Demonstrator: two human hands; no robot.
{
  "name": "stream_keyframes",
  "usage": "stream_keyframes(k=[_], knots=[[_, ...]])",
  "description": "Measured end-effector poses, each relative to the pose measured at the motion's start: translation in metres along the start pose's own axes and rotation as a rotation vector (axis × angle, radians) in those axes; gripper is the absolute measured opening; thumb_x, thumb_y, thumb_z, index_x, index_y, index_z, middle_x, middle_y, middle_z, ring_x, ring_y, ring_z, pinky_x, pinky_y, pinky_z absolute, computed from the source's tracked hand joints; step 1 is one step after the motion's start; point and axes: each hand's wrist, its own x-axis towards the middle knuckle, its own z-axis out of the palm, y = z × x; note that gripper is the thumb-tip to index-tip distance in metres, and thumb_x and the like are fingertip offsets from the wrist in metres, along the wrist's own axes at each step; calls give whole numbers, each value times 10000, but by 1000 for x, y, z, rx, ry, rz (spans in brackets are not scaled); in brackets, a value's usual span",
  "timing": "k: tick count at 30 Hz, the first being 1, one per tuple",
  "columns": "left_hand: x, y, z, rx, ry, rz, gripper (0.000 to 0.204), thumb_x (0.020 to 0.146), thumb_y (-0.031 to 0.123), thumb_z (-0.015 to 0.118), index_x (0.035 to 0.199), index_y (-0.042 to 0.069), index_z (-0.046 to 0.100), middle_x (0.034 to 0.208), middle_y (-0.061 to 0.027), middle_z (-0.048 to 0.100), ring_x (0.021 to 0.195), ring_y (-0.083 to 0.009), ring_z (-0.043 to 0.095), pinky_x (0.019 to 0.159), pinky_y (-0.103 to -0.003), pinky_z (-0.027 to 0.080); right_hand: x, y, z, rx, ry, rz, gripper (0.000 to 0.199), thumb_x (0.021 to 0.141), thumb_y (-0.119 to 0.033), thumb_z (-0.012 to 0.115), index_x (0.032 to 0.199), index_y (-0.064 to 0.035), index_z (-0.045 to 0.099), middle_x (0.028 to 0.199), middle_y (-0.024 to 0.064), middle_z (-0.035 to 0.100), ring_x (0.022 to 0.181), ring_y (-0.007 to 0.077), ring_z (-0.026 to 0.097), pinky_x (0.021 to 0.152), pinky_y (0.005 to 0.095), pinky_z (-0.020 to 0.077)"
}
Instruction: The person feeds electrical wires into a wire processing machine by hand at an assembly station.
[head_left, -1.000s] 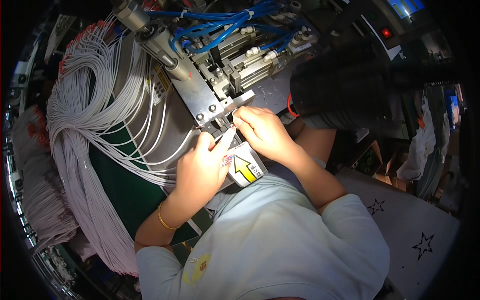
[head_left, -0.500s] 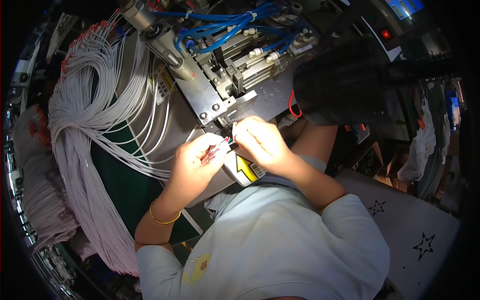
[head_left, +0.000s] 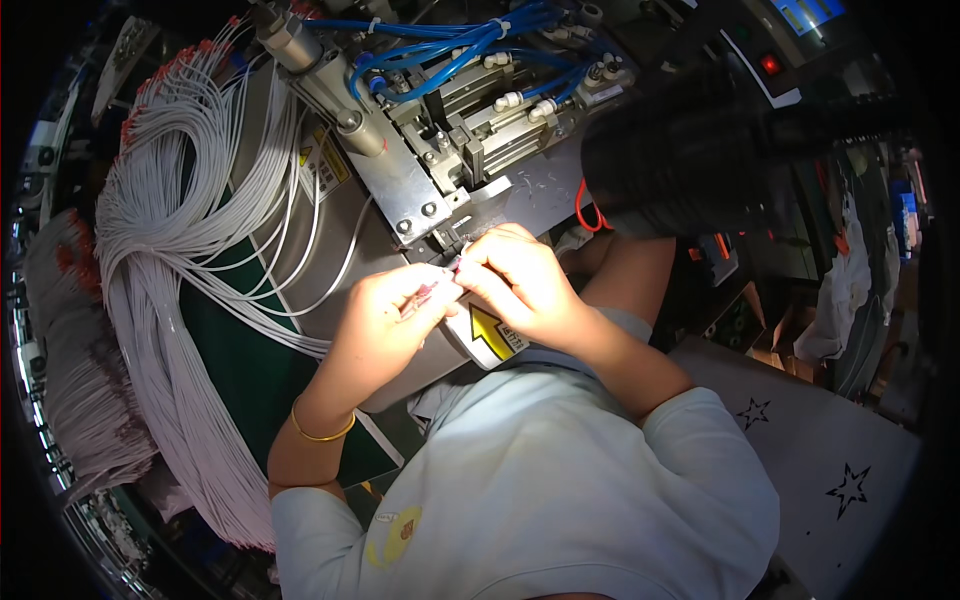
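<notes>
My left hand (head_left: 385, 320) is closed round several thin pieces with red and whitish parts (head_left: 428, 292), which look like cable ends. White cables run toward its wrist from the left. Opposite it, my right hand (head_left: 520, 285) pinches at a small red tip (head_left: 458, 263), and the fingertips of both hands almost touch. What exactly lies between the right fingers is mostly hidden. Both hands are just in front of the metal fixture (head_left: 440, 225) of a machine, under bright light.
A large bundle of white cables (head_left: 150, 240) with red ends drapes over the left side. Blue air hoses (head_left: 440, 80) cross the machine. A black lamp-like cylinder (head_left: 680, 160) hangs at right. Below the hands sits a white part with a yellow arrow label (head_left: 490, 335).
My right hand has come slightly down and left, so its fingertips now meet the red tip by my left hand. The loose white cables beside the left wrist have shifted.
</notes>
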Motion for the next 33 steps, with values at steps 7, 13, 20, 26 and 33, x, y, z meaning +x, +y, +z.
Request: stream_keyframes(k=[7, 13, 20, 26, 33], knots=[[-3, -3, -5, 6, 88, 59, 111, 929, 110, 597, 918, 6, 634, 717, 2, 615, 522, -19, 455, 486, -173, 362, 5, -13, -8, 79, -81, 124, 93, 837, -65, 660, 914, -19, 635, 812, 88, 640, 728, 234, 572, 752, 335, 451], [-3, -7, -1, -15, 92, 79, 99, 919, 99, 619, 926, 0, 624, 700, 19, 588, 539, -20, 474, 496, -189, 379, 4, -14, -7, 171, -91, 214, 67, 816, -40, 657, 878, -18, 643, 776, 63, 640, 706, 178, 571, 678, 290, 458], [-2, -9, -4, -109, 54, 61, 33, 903, 39, 612, 915, 9, 606, 751, -5, 605, 578, -32, 511, 538, -183, 432, 1, -14, -5, 252, -27, 232, 82, 774, 3, 641, 852, -20, 646, 747, 36, 631, 678, 113, 549, 570, 245, 433], [-3, -8, -5, -124, 29, 51, 70, 922, 75, 604, 947, 9, 606, 731, 14, 582, 579, -23, 501, 532, -181, 417, 5, -21, -7, 178, -56, 223, 73, 776, -6, 632, 847, -18, 643, 726, 56, 621, 668, 140, 551, 591, 268, 442], [-3, -13, 0, -224, 47, 122, 87, 923, 81, 607, 962, 3, 608, 773, 4, 588, 662, -21, 499, 581, -193, 413, 6, -13, -4, 115, -25, 127, 59, 841, -75, 618, 837, -18, 607, 734, 79, 596, 676, 219, 545, 658, 333, 443]])
